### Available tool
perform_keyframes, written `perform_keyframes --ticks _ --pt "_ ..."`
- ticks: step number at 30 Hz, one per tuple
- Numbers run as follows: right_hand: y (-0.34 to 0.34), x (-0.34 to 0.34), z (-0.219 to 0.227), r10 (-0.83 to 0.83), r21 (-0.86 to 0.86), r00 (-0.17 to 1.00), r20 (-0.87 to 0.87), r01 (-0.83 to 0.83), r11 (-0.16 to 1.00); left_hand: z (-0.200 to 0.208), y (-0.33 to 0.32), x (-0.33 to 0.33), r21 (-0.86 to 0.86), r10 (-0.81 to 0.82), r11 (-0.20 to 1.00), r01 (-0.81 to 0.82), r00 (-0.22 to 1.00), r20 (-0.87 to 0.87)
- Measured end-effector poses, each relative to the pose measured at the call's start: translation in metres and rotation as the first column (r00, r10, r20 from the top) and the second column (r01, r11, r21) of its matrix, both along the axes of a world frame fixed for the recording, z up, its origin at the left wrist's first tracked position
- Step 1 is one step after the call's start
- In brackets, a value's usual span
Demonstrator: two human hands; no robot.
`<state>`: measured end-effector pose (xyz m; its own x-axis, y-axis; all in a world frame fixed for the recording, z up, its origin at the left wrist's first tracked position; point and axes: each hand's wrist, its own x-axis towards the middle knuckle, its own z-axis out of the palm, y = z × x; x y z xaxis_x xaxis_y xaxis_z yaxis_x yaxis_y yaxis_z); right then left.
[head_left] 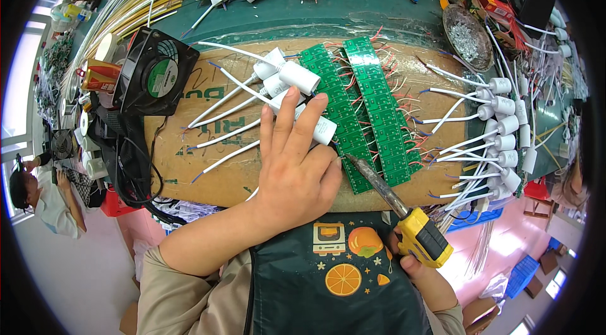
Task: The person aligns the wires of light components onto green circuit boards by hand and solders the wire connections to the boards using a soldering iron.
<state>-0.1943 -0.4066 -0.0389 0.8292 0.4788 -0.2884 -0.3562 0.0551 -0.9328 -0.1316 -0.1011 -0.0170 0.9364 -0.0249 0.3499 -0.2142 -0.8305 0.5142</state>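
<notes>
Green circuit-board strips, quantity two, lie side by side on the brown cardboard sheet (pixel 230 187): the left strip (pixel 334 108) and the right strip (pixel 379 108). Both long axes run away from the person, with the far ends leaning left. The governing relation is judged to be between the soldering iron (pixel 400 208) and the left strip. The iron's shaft points from lower right to upper left, and its tip lies at the near half of that strip, close to the left edge. Contact at the tip cannot be confirmed. The left strip lies just right of the left hand (pixel 293 174), which is the nearer hand; the right hand (pixel 416 270) sits farther off, toward the body.

Left hand: palm down, longer fingers extended and parted over the white cylinders (pixel 300 77); index finger and thumb bent close together beside the tip. Whether they pinch a wire cannot be told. Right hand: wrapped round the yellow handle (pixel 426 237).

Count:
- Soldering iron: one.
- White cylinders by the left hand: at least five, some partly covered.
- Cabled cylinders (pixel 507 142) at the right: more than eight, overlapping.
- Black fan (pixel 158 73): one.
- Metal dish (pixel 449 17) with silvery scraps: one.
</notes>
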Motion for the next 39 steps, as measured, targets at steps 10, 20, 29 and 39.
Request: perform_keyframes --ticks 10,20,29,39 --pt "-0.007 -0.001 -0.006 0.120 -0.128 0.992 0.040 -0.114 0.985 0.003 -0.001 0.003 0.039 0.006 0.999 -0.006 1.000 0.000" --pt "0.000 -0.001 -0.003 -0.030 0.074 0.999 -0.020 0.031 0.997 0.002 -0.001 0.003 0.041 0.009 0.999 -0.009 1.000 -0.005" --pt "-0.005 -0.003 -0.002 -0.059 0.073 0.996 -0.069 0.064 0.995 0.005 0.000 0.003 0.053 0.005 0.999 -0.004 1.000 -0.022" --pt "0.001 0.001 0.000 -0.087 0.121 0.994 -0.061 0.094 0.988 0.008 0.001 0.002 0.110 -0.003 0.994 0.006 1.000 -0.023"
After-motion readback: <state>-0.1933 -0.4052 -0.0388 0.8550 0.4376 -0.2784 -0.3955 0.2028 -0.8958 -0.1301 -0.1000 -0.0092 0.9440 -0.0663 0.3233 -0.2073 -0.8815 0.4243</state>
